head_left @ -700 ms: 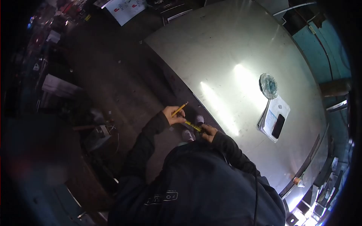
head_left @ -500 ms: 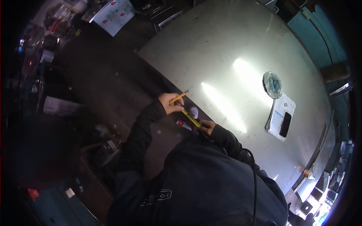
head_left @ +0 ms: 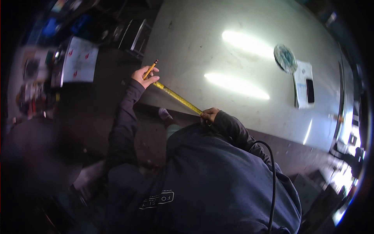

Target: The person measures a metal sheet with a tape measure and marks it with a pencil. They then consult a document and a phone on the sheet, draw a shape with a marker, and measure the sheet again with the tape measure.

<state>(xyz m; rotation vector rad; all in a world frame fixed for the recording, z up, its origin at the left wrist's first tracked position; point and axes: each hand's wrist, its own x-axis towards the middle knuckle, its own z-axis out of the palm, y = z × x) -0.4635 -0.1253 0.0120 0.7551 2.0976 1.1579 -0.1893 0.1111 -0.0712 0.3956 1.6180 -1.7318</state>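
My left hand [head_left: 143, 78] is closed around a yellow-orange pencil [head_left: 151, 70], which points up and away. Its thumb and fingers also meet the free end of a yellow measuring tape [head_left: 179, 98]. The blade runs pulled out along the near edge of the metal table [head_left: 187, 50], slanting down to my right hand [head_left: 210, 115]. That hand is closed on the tape's other end, close to my body. The tape's case is mostly hidden by the fingers.
On the table's right lie a plastic-wrapped round disc [head_left: 285, 58], papers [head_left: 302, 74] and a black phone [head_left: 310, 91]. A white printed sheet [head_left: 81, 59] stands at the left back, near a dark metal frame [head_left: 135, 37]. A black cable [head_left: 272, 175] hangs over my jacket.
My left hand has moved left and away, and much more tape blade now shows between my hands. The head view has turned, so the table and its things appear shifted.
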